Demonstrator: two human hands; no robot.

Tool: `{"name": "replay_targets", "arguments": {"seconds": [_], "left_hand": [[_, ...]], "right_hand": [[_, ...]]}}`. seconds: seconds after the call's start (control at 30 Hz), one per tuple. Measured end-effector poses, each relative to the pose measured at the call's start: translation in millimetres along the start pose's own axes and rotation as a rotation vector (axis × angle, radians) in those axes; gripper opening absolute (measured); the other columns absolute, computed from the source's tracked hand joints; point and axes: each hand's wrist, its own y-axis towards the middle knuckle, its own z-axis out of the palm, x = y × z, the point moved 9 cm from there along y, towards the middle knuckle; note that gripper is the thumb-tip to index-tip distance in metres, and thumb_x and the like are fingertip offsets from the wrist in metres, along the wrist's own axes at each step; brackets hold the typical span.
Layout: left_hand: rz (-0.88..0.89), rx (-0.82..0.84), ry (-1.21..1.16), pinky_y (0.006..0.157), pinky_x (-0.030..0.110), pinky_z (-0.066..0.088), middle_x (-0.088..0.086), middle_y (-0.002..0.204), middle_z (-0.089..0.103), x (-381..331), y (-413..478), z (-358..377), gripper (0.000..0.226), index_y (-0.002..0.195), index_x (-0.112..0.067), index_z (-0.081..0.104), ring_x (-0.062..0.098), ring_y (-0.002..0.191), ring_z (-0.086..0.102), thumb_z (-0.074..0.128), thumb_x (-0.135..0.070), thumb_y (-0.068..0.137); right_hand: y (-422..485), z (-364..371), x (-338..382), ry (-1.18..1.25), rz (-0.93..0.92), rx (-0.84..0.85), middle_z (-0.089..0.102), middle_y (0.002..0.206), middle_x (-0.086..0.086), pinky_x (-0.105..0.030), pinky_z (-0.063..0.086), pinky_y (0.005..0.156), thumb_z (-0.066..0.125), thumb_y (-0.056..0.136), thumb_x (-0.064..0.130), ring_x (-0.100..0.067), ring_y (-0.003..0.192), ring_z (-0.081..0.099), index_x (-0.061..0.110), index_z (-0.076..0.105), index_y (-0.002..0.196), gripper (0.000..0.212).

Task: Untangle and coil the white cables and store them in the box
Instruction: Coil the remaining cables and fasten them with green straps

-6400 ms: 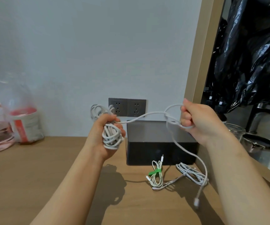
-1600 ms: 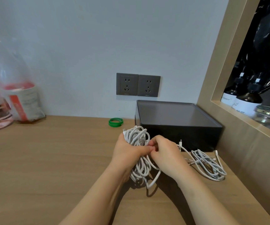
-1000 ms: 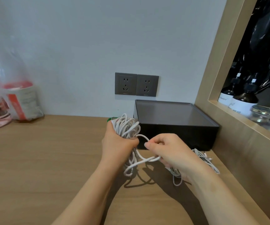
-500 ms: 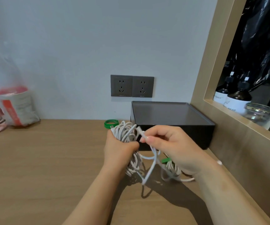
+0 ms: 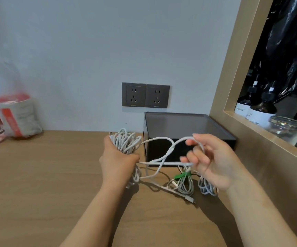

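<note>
I'm logging the left grip clenching the white cable bundle just left of the box so wraps hold, the right grip pinching its loose strand before the box, likely for the next wrap.

Wall sockets, bottles, glass jar

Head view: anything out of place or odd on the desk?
Nothing spilled or damaged. The white cable between the left hand and right hand crosses itself in a loose loop, and one plug end trails loose on the desk.
</note>
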Motion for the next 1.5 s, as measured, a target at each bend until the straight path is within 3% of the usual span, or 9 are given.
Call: {"name": "replay_targets", "arguments": {"seconds": [0.17, 0.3, 0.5, 0.63, 0.87, 1.03, 1.13, 1.33, 1.5], "left_hand": [[0.041, 0.006, 0.034, 0.051, 0.01, 0.033, -0.01, 0.08, 0.055, -4.6, -0.2, -1.8, 0.045, 0.102, -0.024, 0.044, 0.001, 0.07, 0.05, 0.07, -0.003, 0.073], [-0.014, -0.004, 0.015, 0.051, 0.013, 0.034, -0.009, 0.08, 0.055, 2.0, 1.6, -1.9, 0.045, 0.104, -0.024, 0.044, 0.001, 0.069, 0.05, 0.069, -0.003, 0.073], [-0.051, -0.01, 0.005, 0.051, 0.015, 0.036, -0.007, 0.082, 0.056, 7.5, 2.1, -0.1, 0.047, 0.105, -0.026, 0.043, 0.007, 0.071, 0.054, 0.067, -0.003, 0.073], [-0.001, -0.005, 0.053, 0.049, 0.011, 0.034, -0.008, 0.081, 0.056, 3.2, 2.0, -1.3, 0.045, 0.105, -0.023, 0.044, 0.002, 0.069, 0.051, 0.069, -0.003, 0.073], [0.015, -0.007, 0.057, 0.052, 0.012, 0.033, -0.01, 0.08, 0.054, -0.8, -0.8, -0.1, 0.046, 0.106, -0.023, 0.043, 0.008, 0.071, 0.052, 0.069, -0.003, 0.073], [0.08, 0.001, 0.069, 0.055, 0.015, 0.036, -0.013, 0.078, 0.055, -9.0, -3.0, 0.8, 0.042, 0.101, -0.025, 0.043, 0.0, 0.069, 0.051, 0.069, -0.005, 0.074], [0.109, 0.042, 0.068, 0.063, 0.021, 0.038, -0.013, 0.078, 0.057, -13.0, -7.0, 10.0, 0.04, 0.1, -0.027, 0.044, -0.001, 0.071, 0.053, 0.068, -0.007, 0.074], [0.131, 0.069, 0.077, 0.05, 0.004, 0.04, -0.011, 0.081, 0.057, -12.3, -5.0, 7.9, 0.044, 0.106, -0.027, 0.045, 0.0, 0.071, 0.053, 0.067, -0.004, 0.075], [0.113, 0.097, 0.08, 0.059, 0.014, 0.042, -0.009, 0.084, 0.059, -3.9, -1.3, 11.2, 0.046, 0.111, -0.024, 0.047, 0.003, 0.075, 0.056, 0.068, -0.004, 0.075]], "right_hand": [[-2.8, -11.4, -15.3, -0.882, 0.161, 0.015, 0.041, 0.041, -0.002, -0.025, 0.046, 0.05, 0.055, 0.092, 0.03, -0.012, 0.037, 0.042, 0.008, 0.069, 0.081, 0.028], [0.7, -11.6, 5.2, -0.456, -0.076, 0.029, 0.046, 0.047, 0.0, -0.032, 0.053, 0.07, 0.05, 0.092, 0.014, -0.012, 0.049, 0.052, 0.003, 0.062, 0.071, 0.027], [-2.7, -13.0, 1.0, 0.131, -0.015, 0.052, 0.03, 0.042, 0.002, -0.013, 0.025, 0.027, 0.053, 0.078, 0.017, -0.006, 0.032, 0.027, 0.004, 0.059, 0.063, 0.02], [-1.3, -18.1, -12.6, -0.689, 0.118, 0.025, 0.025, 0.045, 0.002, -0.019, 0.029, 0.033, 0.048, 0.096, 0.028, -0.009, 0.035, 0.021, 0.008, 0.066, 0.092, 0.027], [3.7, -14.0, -1.5, -0.536, -0.094, -0.108, 0.05, 0.054, 0.004, -0.026, 0.045, 0.054, 0.047, 0.097, 0.019, -0.012, 0.056, 0.049, 0.012, 0.068, 0.08, 0.028], [5.1, 14.3, 14.6, -1.759, -0.405, -0.293, 0.053, 0.122, 0.012, -0.032, 0.028, 0.086, 0.044, 0.096, 0.026, -0.02, 0.114, 0.037, 0.039, 0.058, 0.116, 0.028], [6.7, 56.0, -2.0, -1.76, -0.574, -0.045, 0.056, 0.123, 0.012, -0.032, 0.027, 0.082, 0.041, 0.097, 0.031, -0.018, 0.109, 0.037, 0.033, 0.06, 0.12, 0.029], [24.3, 55.3, -33.4, -1.624, -0.389, 0.222, 0.065, 0.096, 0.003, -0.028, 0.041, 0.084, 0.047, 0.096, 0.03, -0.012, 0.095, 0.048, 0.023, 0.069, 0.104, 0.024], [25.5, 7.3, -1.8, -0.767, -0.308, -0.19, 0.064, 0.075, 0.002, -0.029, 0.047, 0.072, 0.045, 0.097, 0.02, -0.012, 0.071, 0.056, 0.016, 0.06, 0.081, 0.023]]}}
